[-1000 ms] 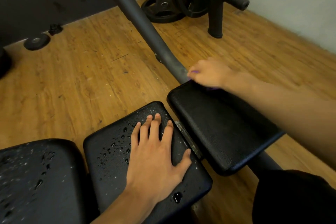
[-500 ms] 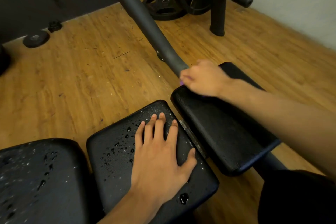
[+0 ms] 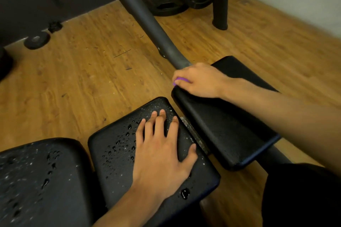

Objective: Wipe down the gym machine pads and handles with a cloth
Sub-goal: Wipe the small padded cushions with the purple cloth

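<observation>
A person is working bare-armed, the left hand (image 3: pixel 162 162) and right hand (image 3: pixel 199 81) uncovered and the fingernails trimmed short, while a plain black garment (image 3: pixel 302 195) is covering the leg at lower right.

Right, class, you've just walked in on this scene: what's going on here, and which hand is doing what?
A person is cleaning a gym bench. The right hand grips a purple cloth, mostly hidden under the fingers, at the far corner of the right pad, which looks dry. The left hand rests flat on the middle pad, which is beaded with water drops, as is the left pad. Those two look not yet wiped.
</observation>
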Tool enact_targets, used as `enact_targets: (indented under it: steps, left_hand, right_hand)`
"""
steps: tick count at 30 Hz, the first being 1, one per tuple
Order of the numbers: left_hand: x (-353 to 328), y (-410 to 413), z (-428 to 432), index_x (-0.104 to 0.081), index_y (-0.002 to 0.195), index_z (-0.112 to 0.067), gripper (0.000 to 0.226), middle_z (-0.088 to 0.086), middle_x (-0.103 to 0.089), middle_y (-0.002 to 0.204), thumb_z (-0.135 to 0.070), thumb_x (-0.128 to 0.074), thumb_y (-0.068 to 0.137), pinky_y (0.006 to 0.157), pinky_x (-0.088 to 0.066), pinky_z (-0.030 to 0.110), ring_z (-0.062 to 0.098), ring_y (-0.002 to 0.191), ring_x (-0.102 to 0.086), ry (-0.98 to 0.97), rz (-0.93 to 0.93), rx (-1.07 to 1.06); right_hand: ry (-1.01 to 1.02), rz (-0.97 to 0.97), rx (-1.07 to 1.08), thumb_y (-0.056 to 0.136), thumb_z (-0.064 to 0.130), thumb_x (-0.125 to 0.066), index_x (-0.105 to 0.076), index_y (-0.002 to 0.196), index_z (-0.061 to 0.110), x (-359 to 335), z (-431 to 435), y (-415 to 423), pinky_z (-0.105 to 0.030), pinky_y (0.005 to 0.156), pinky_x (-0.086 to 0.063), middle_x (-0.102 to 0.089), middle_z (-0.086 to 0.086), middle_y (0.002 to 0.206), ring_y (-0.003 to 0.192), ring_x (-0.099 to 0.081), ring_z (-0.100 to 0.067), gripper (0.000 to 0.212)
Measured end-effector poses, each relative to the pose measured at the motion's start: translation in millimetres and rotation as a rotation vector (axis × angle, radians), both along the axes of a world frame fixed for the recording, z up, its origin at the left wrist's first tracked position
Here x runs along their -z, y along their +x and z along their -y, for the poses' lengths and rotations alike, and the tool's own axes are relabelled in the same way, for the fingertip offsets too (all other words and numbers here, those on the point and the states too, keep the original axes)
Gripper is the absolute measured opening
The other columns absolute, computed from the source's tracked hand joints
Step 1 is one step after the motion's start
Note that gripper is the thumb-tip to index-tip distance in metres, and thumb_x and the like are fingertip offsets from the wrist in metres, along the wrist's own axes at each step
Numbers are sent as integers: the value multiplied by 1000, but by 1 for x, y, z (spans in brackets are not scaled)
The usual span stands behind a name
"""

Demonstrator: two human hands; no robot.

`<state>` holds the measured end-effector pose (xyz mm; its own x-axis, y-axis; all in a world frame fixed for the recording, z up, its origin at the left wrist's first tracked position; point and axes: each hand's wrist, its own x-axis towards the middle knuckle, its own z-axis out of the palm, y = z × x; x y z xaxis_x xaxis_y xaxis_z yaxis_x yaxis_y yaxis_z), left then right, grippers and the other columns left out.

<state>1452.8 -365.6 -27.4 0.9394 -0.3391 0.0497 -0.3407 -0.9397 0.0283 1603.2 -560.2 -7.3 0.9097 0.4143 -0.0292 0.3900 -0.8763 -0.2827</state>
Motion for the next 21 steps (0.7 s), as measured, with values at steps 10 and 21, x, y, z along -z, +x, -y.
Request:
enact_targets:
  steps: [10,21]
  left_hand:
    - [-1,0,1,-58,142,-14,75,18,-51,148,-66,-41,92,119,-36,58,38,141,-44,0,0,-9]
    - [2,1,0,-59,141,-15,75,17,-52,148,-67,-40,91,118,-38,58,37,141,-45,-26,-3,-5]
  right_hand:
    - [8,-95,168,99,27,-49,-65,100,33,3,-6,10,-40,85,-52,-69,-6,103,105,-64,-32,17]
    - [19,-111,279,98,25,-48,-70,97,27,-12,36,16,-41,81,-54,-69,-5,92,95,-65,-28,22]
